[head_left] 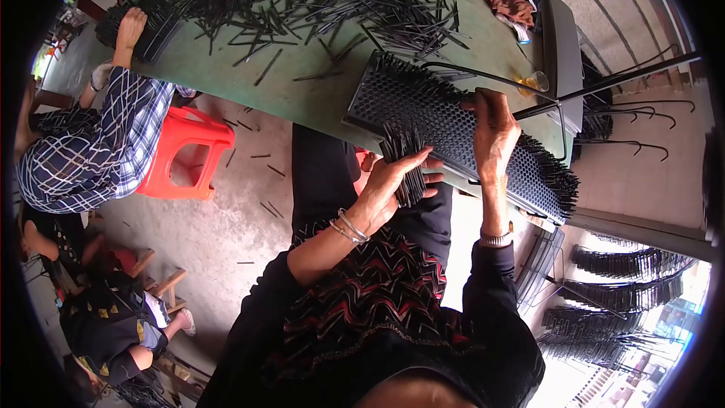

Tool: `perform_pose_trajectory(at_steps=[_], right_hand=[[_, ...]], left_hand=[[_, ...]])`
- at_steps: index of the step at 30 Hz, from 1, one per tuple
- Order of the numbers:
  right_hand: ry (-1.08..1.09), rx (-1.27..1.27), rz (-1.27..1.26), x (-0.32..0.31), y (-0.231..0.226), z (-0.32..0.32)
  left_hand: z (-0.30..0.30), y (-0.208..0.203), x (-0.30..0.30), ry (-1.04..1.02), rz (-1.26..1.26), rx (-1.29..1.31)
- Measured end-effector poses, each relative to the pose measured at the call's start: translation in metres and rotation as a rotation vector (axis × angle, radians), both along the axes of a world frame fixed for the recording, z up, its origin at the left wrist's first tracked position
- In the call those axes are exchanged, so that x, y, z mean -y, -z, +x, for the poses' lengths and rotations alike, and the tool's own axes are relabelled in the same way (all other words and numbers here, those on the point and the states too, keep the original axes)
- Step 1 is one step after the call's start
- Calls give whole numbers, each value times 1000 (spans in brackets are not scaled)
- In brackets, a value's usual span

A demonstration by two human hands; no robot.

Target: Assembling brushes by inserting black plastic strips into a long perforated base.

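Key geometry from where I'm standing: bundle vs holes. Left grip (pixel 383 183) is wrapped around 1 bundle of thin black sticks (pixel 408 160), thumb across the front, fingertips showing on its right side. Bundle's long axis runs roughly away from the person, far end leaning a bit left. That far end overlaps the near border of the perforated black block (pixel 423 111); can't tell if they touch. Block sits along the near edge of the green surface (pixel 302 97), long axis slanting from far left to near right, so bundle axis cuts across it rather than following it. Right grip (pixel 496 134) is the nearer of the 2 to the holes: fingers curled down over the hole face, right of block centre. Can't tell if a stick is pinched there. From the right grip, the bundle lies left and closer to the body, well short of the loose stick pile (pixel 302 4) at the far side.
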State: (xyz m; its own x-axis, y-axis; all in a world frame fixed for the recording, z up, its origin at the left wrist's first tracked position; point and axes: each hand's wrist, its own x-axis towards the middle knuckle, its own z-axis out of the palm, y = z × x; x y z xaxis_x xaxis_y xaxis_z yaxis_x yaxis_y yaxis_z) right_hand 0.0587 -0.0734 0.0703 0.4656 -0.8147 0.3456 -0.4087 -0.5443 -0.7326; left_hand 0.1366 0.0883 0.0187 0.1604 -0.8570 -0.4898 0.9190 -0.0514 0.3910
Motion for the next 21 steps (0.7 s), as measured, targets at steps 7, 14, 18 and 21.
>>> perform_pose_trajectory(at_steps=[7, 14, 18, 21], right_hand=[[-21, -28, -68, 13, 6, -6], [-158, -45, -39, 20, -2, -4], [-228, -54, 20, 24, -7, -1], [-254, -49, -16, 29, -6, -1]], left_hand=[[0, -3, 0, 51, 60, 134], [-2, -2, 1, 47, 43, 136], [-3, -4, 1, 47, 86, 151], [-3, -4, 0, 72, 88, 125]])
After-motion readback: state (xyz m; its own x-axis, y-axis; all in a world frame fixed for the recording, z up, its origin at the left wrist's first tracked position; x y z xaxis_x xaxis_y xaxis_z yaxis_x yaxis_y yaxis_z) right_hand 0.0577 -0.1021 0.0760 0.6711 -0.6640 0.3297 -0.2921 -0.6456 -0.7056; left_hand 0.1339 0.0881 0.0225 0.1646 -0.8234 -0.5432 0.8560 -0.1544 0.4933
